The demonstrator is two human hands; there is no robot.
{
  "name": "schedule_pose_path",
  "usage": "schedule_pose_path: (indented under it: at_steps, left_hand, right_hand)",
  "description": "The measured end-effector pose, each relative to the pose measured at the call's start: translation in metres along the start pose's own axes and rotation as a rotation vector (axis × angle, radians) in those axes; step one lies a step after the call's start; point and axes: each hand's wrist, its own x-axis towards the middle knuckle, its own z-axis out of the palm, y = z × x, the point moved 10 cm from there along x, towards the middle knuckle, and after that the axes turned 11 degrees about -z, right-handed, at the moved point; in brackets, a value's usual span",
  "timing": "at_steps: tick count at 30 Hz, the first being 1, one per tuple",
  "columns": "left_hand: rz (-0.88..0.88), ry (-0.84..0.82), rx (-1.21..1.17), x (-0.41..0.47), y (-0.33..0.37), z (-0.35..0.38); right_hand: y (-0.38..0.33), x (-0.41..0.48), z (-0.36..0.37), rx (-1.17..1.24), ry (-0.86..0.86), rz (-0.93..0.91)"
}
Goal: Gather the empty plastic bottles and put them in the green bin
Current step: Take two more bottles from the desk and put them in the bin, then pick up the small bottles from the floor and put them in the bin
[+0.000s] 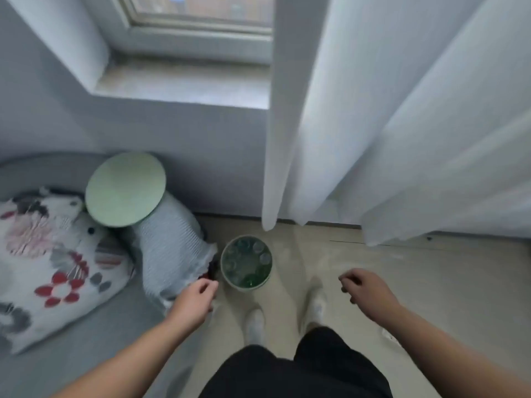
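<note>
The round green bin (246, 286) stands on the floor below the window, just ahead of my feet. Several clear and green plastic bottles (247, 258) stand inside it, seen from above. My left hand (195, 301) hovers left of the bin, fingers loosely curled, holding nothing. My right hand (363, 288) hangs to the right of the bin, also loosely curled with nothing in it. Neither hand touches the bin. The picture is slightly blurred.
A bed (86, 354) with a flowered pillow (57, 262) fills the left. A round pale-green table top (125, 189) and a grey-white blanket (169, 248) sit between bed and bin. White curtains (388, 124) hang at right. Beige floor (431, 282) lies to the right.
</note>
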Motion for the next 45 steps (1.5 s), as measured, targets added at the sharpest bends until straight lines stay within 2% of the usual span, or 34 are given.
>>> schedule_pose_path:
  at_steps: [6, 13, 17, 22, 28, 36, 40, 45]
  left_hand:
    - [0.204, -0.073, 0.269, -0.017, 0.069, 0.035]
    - [0.399, -0.215, 0.707, -0.07, 0.12, 0.181]
    - [0.414, -0.293, 0.759, -0.113, 0.122, 0.269]
    - [0.413, -0.372, 0.814, -0.178, 0.119, 0.366]
    - [0.405, -0.393, 0.881, -0.219, 0.129, 0.435]
    - [0.378, -0.42, 0.926, -0.213, 0.175, 0.52]
    - [0.366, -0.438, 0.948, -0.209, 0.208, 0.564]
    - [0.368, -0.462, 1.028, -0.214, 0.242, 0.607]
  right_hand:
    - [0.11, -0.131, -0.01, 0.388, 0.327, 0.298]
    - [0.237, -0.287, 0.034, 0.726, 0.592, 0.593]
    - [0.296, -0.363, 0.067, 0.873, 0.697, 0.706]
    - [0.365, -0.437, 0.086, 0.956, 0.751, 0.788]
    - [0.418, -0.461, 0.057, 0.966, 0.753, 0.836]
    - [0.478, -0.44, -0.002, 0.986, 0.763, 0.888]
    - [0.509, -0.433, -0.05, 0.966, 0.776, 0.919]
    - [0.534, -0.409, -0.127, 0.925, 0.769, 0.863]
